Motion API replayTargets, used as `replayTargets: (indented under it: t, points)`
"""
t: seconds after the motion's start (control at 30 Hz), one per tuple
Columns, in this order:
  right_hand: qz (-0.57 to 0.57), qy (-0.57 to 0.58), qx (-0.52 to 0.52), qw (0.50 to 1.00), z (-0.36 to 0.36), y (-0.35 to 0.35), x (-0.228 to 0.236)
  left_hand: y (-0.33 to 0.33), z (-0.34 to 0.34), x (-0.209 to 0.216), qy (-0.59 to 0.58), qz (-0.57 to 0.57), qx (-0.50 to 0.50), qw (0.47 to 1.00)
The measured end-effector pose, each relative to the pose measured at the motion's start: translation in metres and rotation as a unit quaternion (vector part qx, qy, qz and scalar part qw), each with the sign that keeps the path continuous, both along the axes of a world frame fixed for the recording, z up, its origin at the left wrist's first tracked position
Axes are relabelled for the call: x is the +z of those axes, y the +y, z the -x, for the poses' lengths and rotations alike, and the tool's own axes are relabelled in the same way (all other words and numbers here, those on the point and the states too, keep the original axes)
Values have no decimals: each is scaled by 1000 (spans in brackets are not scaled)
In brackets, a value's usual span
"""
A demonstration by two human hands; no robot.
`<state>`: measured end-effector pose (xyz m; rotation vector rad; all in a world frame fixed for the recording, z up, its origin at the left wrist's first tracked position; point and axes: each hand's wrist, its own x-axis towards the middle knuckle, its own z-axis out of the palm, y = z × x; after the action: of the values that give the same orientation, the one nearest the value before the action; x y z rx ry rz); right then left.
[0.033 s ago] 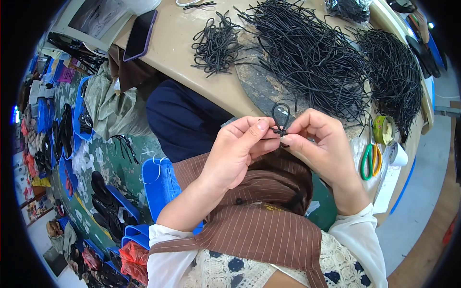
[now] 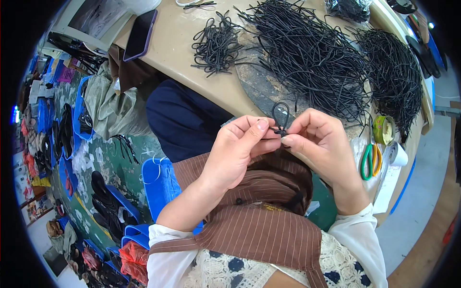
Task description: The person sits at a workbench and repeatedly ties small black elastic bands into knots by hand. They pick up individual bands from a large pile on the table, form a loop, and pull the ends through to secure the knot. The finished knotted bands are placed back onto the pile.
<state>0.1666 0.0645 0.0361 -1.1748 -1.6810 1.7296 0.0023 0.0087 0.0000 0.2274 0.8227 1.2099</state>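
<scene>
Between my hands, above my lap, is a black cord [image 2: 280, 113] with an upright loop and a small knot under it. My left hand [image 2: 244, 144] is closed, thumb and fingers pinching the cord on the knot's left side. From the other side my right hand [image 2: 321, 144] pinches it close to the knot. The cord's ends are mostly hidden by my fingers. Beyond my hands a large heap of straight black cords [image 2: 307, 57] covers a dark round board [image 2: 249, 89] on the table. Left of it lies a smaller pile of looped, knotted cords [image 2: 216, 45].
On the tan table [image 2: 177, 53] lies a dark phone [image 2: 140, 36]. Another cord bundle [image 2: 394, 72] is at the right. Near my right hand are green-and-orange-handled scissors [image 2: 367, 162], an open tin [image 2: 383, 129] and a white roll [image 2: 397, 155]. Blue bins [image 2: 161, 182] stand on the green floor.
Almost nothing differs. Both hands keep their pinch on the cord, and the loop and knot have shifted only very slightly.
</scene>
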Motion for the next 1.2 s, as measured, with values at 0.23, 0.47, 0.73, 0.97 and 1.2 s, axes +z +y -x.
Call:
replayTargets:
  t: [0.23, 0.47, 0.73, 0.97, 1.2]
  points:
    - [117, 39, 1, 992, -1, 3, -1, 3, -2, 7, 171, -99, 11, 980]
    - [74, 7, -27, 997, 1, -8, -5, 2, -2, 8, 194, -108, 29, 975]
    - [229, 237, -55, 943, -2, -13, -24, 1, 2, 1, 200, -181, 43, 962]
    - [171, 213, -54, 960, -1, -13, -21, -5, -6, -3, 146, -173, 19, 974]
    - [89, 117, -33, 989, -2, -13, -12, -2, -10, 6, 133, -99, 45, 985]
